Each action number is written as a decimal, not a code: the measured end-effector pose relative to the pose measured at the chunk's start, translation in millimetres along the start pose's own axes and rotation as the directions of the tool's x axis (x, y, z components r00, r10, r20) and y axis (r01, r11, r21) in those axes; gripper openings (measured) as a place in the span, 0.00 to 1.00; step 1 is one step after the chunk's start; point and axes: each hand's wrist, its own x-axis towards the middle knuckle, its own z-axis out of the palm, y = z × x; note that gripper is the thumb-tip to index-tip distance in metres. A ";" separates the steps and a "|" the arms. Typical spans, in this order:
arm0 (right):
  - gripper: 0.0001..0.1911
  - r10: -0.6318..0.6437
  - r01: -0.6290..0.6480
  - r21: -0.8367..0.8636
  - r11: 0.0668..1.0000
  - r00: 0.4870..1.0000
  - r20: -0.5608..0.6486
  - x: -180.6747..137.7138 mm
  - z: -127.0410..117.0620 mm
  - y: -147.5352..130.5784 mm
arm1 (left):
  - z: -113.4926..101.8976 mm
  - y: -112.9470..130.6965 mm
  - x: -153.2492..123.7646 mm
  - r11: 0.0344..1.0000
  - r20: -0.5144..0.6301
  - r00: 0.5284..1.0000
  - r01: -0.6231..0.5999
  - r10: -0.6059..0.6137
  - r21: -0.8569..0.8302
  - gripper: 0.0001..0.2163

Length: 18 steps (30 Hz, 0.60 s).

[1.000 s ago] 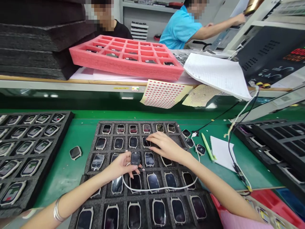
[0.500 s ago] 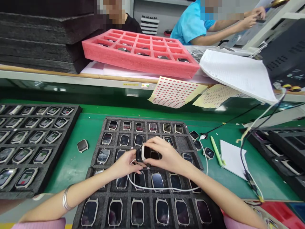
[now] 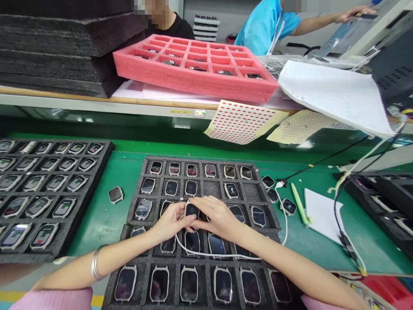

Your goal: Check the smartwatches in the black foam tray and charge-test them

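Dark-screened rectangular watch (image 3: 191, 208), two-handed hold
Left hand (image 3: 173, 219) and right hand (image 3: 219, 216) both gripped it above the gridded dark-grey foam tray (image 3: 252, 192)

A watch (image 3: 192, 208) has left its compartment (image 3: 211, 188), second row from the far side; left grip (image 3: 172, 219) and right grip (image 3: 219, 215) now hold it.

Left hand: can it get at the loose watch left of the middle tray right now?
Probably yes, once freed: the left hand is busy with the held watch, but nothing covers the loose watch.
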 end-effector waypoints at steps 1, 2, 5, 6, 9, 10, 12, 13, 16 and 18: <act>0.23 -0.004 0.004 0.020 1.000 1.000 -0.012 0.6 0.6 0.2 | 0.2 0.2 -0.4 1.000 0.000 1.000 0.000 0.000 0.001 0.17; 0.23 -0.008 0.009 0.048 0.999 1.000 -0.025 1.3 1.0 0.6 | 0.3 0.2 -0.7 1.000 0.001 1.000 0.002 -0.002 0.002 0.17; 0.25 -0.015 0.020 0.120 0.993 0.999 -0.043 2.6 1.3 2.1 | 1.0 0.5 -1.2 1.000 0.001 1.000 0.002 -0.002 0.007 0.17; 0.26 -0.013 0.018 0.134 0.991 0.999 -0.040 2.5 1.4 2.6 | 1.2 0.8 -1.3 1.000 -0.002 1.000 0.000 0.000 0.011 0.17; 0.27 0.001 0.003 0.157 0.988 1.000 -0.021 1.2 1.8 3.0 | 1.8 1.8 -1.4 1.000 -0.006 1.000 -0.004 0.004 0.019 0.17; 0.28 0.005 -0.002 0.164 0.986 1.000 -0.017 0.7 2.0 2.8 | 1.9 1.9 -1.3 1.000 -0.004 1.000 -0.004 0.004 0.021 0.17; 0.27 0.013 -0.010 0.179 0.984 1.000 -0.014 0.1 2.4 2.3 | 1.8 1.8 -1.3 1.000 0.004 1.000 0.001 -0.001 0.019 0.17; 0.27 0.016 -0.013 0.185 0.983 1.000 -0.014 0.1 2.5 2.0 | 1.6 1.5 -1.2 1.000 0.007 1.000 0.004 -0.005 0.017 0.17; 0.25 0.024 -0.023 0.192 0.981 1.000 -0.001 0.6 1.7 1.5 | 1.3 0.7 -1.2 1.000 0.009 1.000 0.012 -0.012 0.011 0.18; 0.26 0.029 -0.032 0.187 0.982 0.999 0.021 1.1 0.1 1.4 | 1.3 0.5 -1.2 1.000 0.008 1.000 0.014 -0.014 0.012 0.19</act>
